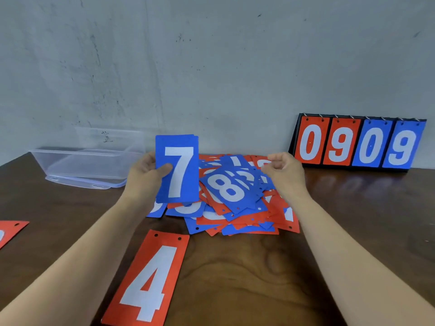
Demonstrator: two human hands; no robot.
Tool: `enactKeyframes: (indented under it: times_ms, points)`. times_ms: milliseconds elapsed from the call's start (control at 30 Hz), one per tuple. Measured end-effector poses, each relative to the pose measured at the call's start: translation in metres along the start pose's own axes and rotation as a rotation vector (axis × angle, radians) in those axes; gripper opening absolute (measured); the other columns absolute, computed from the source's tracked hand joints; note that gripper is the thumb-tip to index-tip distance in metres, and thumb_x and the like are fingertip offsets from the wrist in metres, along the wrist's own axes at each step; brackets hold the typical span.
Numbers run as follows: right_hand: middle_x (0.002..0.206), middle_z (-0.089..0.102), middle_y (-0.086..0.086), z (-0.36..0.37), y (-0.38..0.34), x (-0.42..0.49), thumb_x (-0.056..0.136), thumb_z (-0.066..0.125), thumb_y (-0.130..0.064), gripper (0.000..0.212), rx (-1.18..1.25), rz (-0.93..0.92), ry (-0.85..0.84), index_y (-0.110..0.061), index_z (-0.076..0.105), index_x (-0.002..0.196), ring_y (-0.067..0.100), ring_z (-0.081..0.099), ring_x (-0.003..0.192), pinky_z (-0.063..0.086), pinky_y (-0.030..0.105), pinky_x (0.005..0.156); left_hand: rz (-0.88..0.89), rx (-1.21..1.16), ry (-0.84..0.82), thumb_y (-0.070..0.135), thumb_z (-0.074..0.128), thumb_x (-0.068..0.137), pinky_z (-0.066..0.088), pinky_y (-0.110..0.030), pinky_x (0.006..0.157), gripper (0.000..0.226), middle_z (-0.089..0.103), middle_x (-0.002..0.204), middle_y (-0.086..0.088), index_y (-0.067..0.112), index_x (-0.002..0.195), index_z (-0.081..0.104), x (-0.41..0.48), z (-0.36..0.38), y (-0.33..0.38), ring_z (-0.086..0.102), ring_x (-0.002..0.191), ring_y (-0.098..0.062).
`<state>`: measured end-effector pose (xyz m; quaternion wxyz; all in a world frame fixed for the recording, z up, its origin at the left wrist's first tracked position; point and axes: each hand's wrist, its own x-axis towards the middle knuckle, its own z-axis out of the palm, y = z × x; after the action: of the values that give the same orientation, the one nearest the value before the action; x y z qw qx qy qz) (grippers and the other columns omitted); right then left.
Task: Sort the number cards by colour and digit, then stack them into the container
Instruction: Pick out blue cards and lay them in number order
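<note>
My left hand [146, 172] holds a small stack of blue cards upright, a blue 7 card [177, 169] facing me, thumb pressed on its front. Behind it lies a jumbled pile of red and blue number cards [237, 208] with a blue 8 card [229, 189] on top. My right hand [283, 171] hovers over the pile's right side, fingers loosely curled, holding nothing. A red 4 card [148, 281] lies flat near me. A clear plastic container [87, 164] stands at the back left with nothing in it.
A flip scoreboard [360, 143] showing 0 9 in red and 0 9 in blue stands against the wall at back right. A red card's corner [10, 231] shows at the left edge. The dark wooden table [247, 274] meets a grey wall behind.
</note>
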<state>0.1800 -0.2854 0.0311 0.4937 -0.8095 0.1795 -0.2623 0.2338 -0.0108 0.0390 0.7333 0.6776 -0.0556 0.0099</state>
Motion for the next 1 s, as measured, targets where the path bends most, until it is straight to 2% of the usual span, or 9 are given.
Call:
enactKeyframes:
  times_ms: [67,200,267,433,600,733,867,933,1000]
  points:
    - [0.097,0.063,-0.003,-0.001,0.007,-0.003,0.083,0.074,-0.025,0.039,-0.101,0.021,-0.08,-0.014,0.059,0.118,0.018,0.063,0.097,0.05,0.027,0.074,-0.044,-0.027,0.033,0.005,0.057,0.094,0.054,-0.051,0.086,0.021,0.071,0.101,-0.003,0.024,0.098,0.065,-0.001,-0.01,-0.004,0.067,0.098,-0.031]
    - [0.142,0.048,0.002,0.022,0.007,-0.016,0.072,0.074,-0.059,0.092,-0.379,-0.009,-0.305,-0.018,0.038,0.145,0.02,0.046,0.128,0.042,0.04,0.104,-0.101,-0.042,0.077,0.006,0.057,0.095,0.054,-0.04,0.07,0.02,0.07,0.098,-0.002,0.025,0.092,0.065,-0.005,-0.022,-0.01,0.067,0.086,-0.024]
    - [0.151,0.036,0.002,0.035,0.008,-0.021,0.071,0.069,-0.068,0.102,-0.608,-0.044,-0.347,-0.019,0.028,0.15,0.025,0.033,0.139,0.034,0.044,0.111,-0.121,-0.043,0.084,0.007,0.057,0.095,0.055,-0.041,0.069,0.018,0.069,0.099,-0.003,0.023,0.093,0.064,-0.007,-0.026,-0.012,0.066,0.087,-0.025]
    - [0.153,0.033,0.005,0.042,0.01,-0.025,0.078,0.065,-0.064,0.094,-0.739,-0.059,-0.309,-0.017,0.027,0.15,0.027,0.028,0.141,0.029,0.044,0.111,-0.17,-0.059,0.103,0.009,0.059,0.095,0.056,-0.049,0.071,0.015,0.068,0.111,-0.008,0.019,0.105,0.064,-0.01,-0.036,-0.015,0.066,0.099,-0.032]
    - [0.149,0.037,0.006,0.039,0.016,-0.031,0.084,0.071,-0.041,0.08,-0.608,-0.136,-0.14,-0.019,0.029,0.149,0.026,0.033,0.138,0.032,0.041,0.11,-0.15,-0.064,0.085,0.011,0.059,0.095,0.056,-0.039,0.064,0.016,0.07,0.107,-0.005,0.026,0.098,0.064,-0.015,-0.032,-0.013,0.068,0.095,-0.027]
    - [0.132,0.054,0.004,0.031,0.013,-0.032,0.091,0.065,-0.015,0.05,-0.248,-0.063,-0.017,-0.014,0.044,0.137,0.024,0.053,0.118,0.046,0.029,0.083,-0.139,-0.077,0.058,0.01,0.059,0.095,0.057,-0.044,0.073,0.016,0.071,0.106,-0.005,0.025,0.097,0.064,-0.021,-0.025,-0.01,0.068,0.096,-0.028]
    - [0.099,0.06,0.004,0.023,0.009,-0.026,0.096,0.057,-0.02,0.019,-0.218,-0.093,0.05,-0.006,0.056,0.109,0.017,0.055,0.084,0.042,0.023,0.059,-0.13,-0.065,0.026,0.011,0.06,0.094,0.054,-0.053,0.087,0.016,0.07,0.11,-0.007,0.025,0.1,0.064,-0.025,-0.02,-0.008,0.067,0.102,-0.031]
    - [0.089,0.062,0.003,0.019,0.009,-0.023,0.096,0.054,-0.023,0.018,-0.183,-0.091,0.038,-0.006,0.059,0.097,0.018,0.056,0.077,0.043,0.03,0.061,-0.129,-0.066,0.014,0.011,0.06,0.094,0.054,-0.053,0.089,0.016,0.071,0.11,-0.007,0.025,0.099,0.065,-0.027,-0.019,-0.007,0.067,0.101,-0.03]
    - [0.094,0.066,0.004,0.015,0.007,-0.019,0.097,0.052,-0.024,0.018,-0.067,-0.039,0.054,-0.008,0.061,0.099,0.02,0.061,0.083,0.051,0.035,0.068,-0.131,-0.07,0.011,0.01,0.059,0.095,0.054,-0.051,0.087,0.016,0.071,0.109,-0.006,0.026,0.097,0.065,-0.027,-0.018,-0.007,0.068,0.101,-0.029]
